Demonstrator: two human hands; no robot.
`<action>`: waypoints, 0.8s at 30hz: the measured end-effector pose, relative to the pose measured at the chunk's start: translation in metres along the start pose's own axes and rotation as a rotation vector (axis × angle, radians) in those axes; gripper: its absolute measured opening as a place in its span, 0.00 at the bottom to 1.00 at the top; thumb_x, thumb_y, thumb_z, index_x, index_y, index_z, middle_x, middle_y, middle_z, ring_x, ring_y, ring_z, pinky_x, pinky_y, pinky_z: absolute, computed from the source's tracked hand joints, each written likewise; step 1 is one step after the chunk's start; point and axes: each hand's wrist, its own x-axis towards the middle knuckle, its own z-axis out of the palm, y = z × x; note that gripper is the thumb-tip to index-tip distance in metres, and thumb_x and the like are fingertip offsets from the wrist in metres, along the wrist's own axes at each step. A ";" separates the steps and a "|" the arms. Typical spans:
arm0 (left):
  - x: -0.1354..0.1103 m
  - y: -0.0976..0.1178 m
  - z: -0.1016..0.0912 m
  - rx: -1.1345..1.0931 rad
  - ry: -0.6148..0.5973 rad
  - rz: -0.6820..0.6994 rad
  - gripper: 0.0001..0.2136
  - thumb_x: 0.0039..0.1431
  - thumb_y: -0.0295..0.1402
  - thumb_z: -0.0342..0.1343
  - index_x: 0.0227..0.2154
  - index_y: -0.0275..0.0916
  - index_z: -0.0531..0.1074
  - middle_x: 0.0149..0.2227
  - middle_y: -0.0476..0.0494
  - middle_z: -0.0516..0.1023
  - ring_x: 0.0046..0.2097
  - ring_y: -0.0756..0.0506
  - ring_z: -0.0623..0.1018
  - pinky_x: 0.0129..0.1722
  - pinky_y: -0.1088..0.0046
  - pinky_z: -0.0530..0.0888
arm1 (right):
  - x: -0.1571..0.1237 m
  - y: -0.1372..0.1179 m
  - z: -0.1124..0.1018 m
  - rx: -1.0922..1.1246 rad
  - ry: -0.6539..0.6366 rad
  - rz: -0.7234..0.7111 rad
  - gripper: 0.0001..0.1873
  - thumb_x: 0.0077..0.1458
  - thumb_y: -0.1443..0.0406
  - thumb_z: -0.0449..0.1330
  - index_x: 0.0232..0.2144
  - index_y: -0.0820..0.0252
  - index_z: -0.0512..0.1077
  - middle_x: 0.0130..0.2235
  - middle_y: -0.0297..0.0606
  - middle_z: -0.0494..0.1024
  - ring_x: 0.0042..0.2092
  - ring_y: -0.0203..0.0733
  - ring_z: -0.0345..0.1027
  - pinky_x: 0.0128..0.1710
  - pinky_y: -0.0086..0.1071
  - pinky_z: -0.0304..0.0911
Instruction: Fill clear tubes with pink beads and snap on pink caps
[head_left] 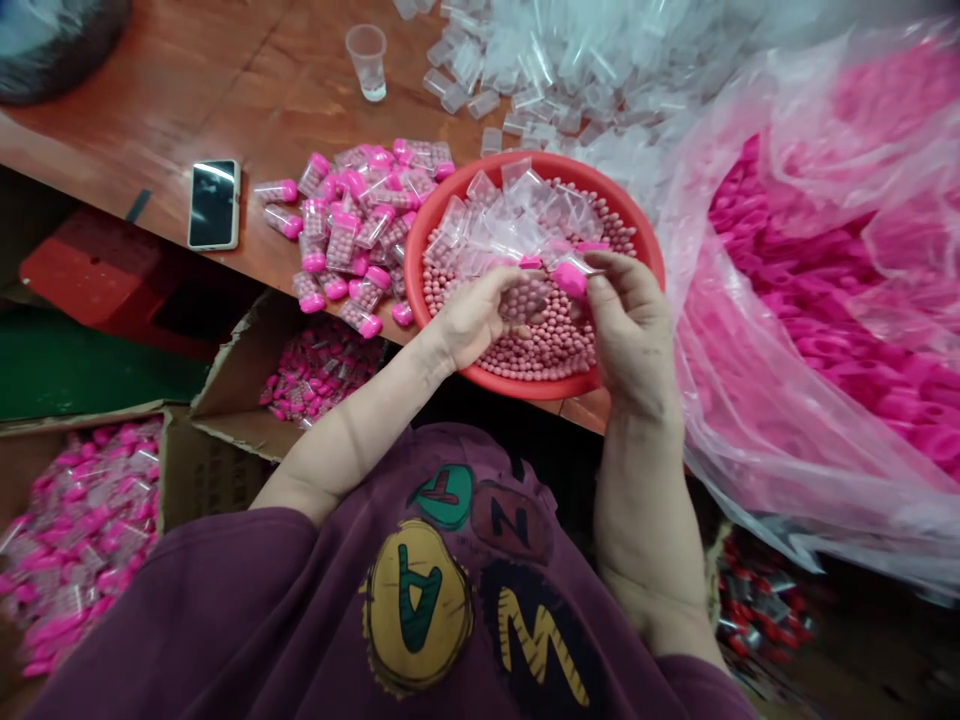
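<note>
Over a red plastic basin (pixel 416 270) of small pink beads (pixel 540 345), both of my hands work close together. My left hand (pixel 476 318) is curled round a small clear bottle (pixel 525 300) with beads showing through it; a bit of pink shows at its upper edge. My right hand (pixel 634 315) pinches a bright pink cap (pixel 571 280) between thumb and fingers, beside the bottle. Clear plastic about the cap is blurred, so I cannot tell whether it belongs to it. Empty clear bottles (pixel 517 215) lie on the beads at the basin's back.
Filled pink-capped bottles (pixel 345 235) lie left of the basin, near a phone (pixel 214 205) and a plastic cup (pixel 367 65). Clear bottles (pixel 570 60) are heaped behind. A plastic bag (pixel 697 330) of pink caps (pixel 810 270) stands right. Cardboard boxes (pixel 202 465) of filled bottles sit lower left.
</note>
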 end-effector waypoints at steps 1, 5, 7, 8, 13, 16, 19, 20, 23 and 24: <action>0.000 0.000 -0.001 0.013 -0.022 -0.005 0.13 0.79 0.35 0.55 0.51 0.35 0.83 0.40 0.40 0.89 0.40 0.44 0.86 0.34 0.72 0.77 | -0.001 -0.001 0.003 0.021 -0.006 -0.025 0.17 0.77 0.51 0.58 0.60 0.47 0.78 0.48 0.38 0.85 0.40 0.45 0.80 0.43 0.44 0.80; 0.001 -0.003 -0.006 0.070 -0.076 0.001 0.06 0.73 0.29 0.62 0.46 0.37 0.82 0.40 0.42 0.88 0.39 0.46 0.85 0.37 0.72 0.78 | -0.005 -0.009 0.016 -0.011 0.071 -0.160 0.18 0.78 0.47 0.59 0.50 0.50 0.80 0.44 0.38 0.84 0.44 0.47 0.81 0.50 0.45 0.81; 0.003 -0.006 -0.010 0.078 -0.090 0.020 0.03 0.72 0.31 0.64 0.43 0.38 0.82 0.39 0.44 0.87 0.38 0.47 0.84 0.37 0.72 0.77 | -0.006 -0.014 0.016 -0.099 0.107 -0.222 0.20 0.78 0.45 0.59 0.48 0.51 0.82 0.44 0.40 0.85 0.47 0.50 0.82 0.54 0.48 0.81; 0.004 -0.007 -0.011 0.078 -0.101 0.027 0.03 0.72 0.31 0.65 0.42 0.38 0.82 0.39 0.45 0.87 0.37 0.48 0.83 0.37 0.72 0.76 | -0.007 -0.016 0.014 -0.142 0.106 -0.250 0.20 0.76 0.45 0.61 0.47 0.51 0.83 0.46 0.41 0.86 0.49 0.51 0.82 0.56 0.49 0.81; 0.003 -0.008 -0.012 0.077 -0.160 0.032 0.06 0.69 0.34 0.71 0.42 0.38 0.81 0.37 0.47 0.84 0.38 0.50 0.82 0.38 0.74 0.74 | -0.008 -0.018 0.007 -0.161 0.049 -0.248 0.18 0.72 0.47 0.67 0.52 0.49 0.87 0.50 0.45 0.88 0.53 0.55 0.84 0.59 0.52 0.83; 0.001 -0.008 -0.009 0.085 -0.119 0.046 0.07 0.68 0.33 0.73 0.42 0.38 0.81 0.38 0.48 0.84 0.37 0.51 0.82 0.37 0.75 0.73 | -0.009 -0.016 0.005 -0.072 0.050 -0.206 0.22 0.73 0.46 0.66 0.59 0.50 0.85 0.55 0.45 0.89 0.57 0.55 0.85 0.65 0.55 0.81; -0.001 -0.009 -0.008 0.097 -0.096 0.095 0.06 0.69 0.32 0.72 0.43 0.38 0.81 0.37 0.49 0.83 0.37 0.52 0.81 0.37 0.77 0.73 | -0.009 -0.017 0.002 -0.040 0.030 -0.230 0.20 0.73 0.48 0.67 0.57 0.50 0.87 0.55 0.44 0.89 0.58 0.55 0.85 0.66 0.55 0.80; -0.001 -0.010 -0.008 0.107 -0.101 0.102 0.06 0.69 0.32 0.72 0.43 0.38 0.82 0.38 0.49 0.84 0.37 0.52 0.81 0.38 0.77 0.73 | -0.009 -0.018 0.002 -0.044 0.025 -0.243 0.19 0.73 0.48 0.67 0.55 0.49 0.88 0.54 0.44 0.90 0.57 0.54 0.86 0.65 0.55 0.81; 0.000 -0.011 -0.010 0.142 -0.111 0.089 0.08 0.68 0.35 0.74 0.42 0.39 0.82 0.40 0.48 0.85 0.38 0.51 0.82 0.37 0.76 0.73 | -0.010 -0.022 0.002 -0.071 0.041 -0.253 0.17 0.74 0.49 0.67 0.53 0.48 0.89 0.52 0.44 0.90 0.54 0.54 0.86 0.61 0.54 0.83; 0.000 -0.012 -0.011 0.149 -0.110 0.086 0.08 0.68 0.36 0.74 0.42 0.39 0.82 0.41 0.47 0.85 0.39 0.50 0.82 0.37 0.76 0.73 | -0.011 -0.023 0.003 -0.083 0.045 -0.247 0.17 0.74 0.49 0.66 0.54 0.48 0.89 0.53 0.44 0.89 0.54 0.54 0.86 0.61 0.54 0.83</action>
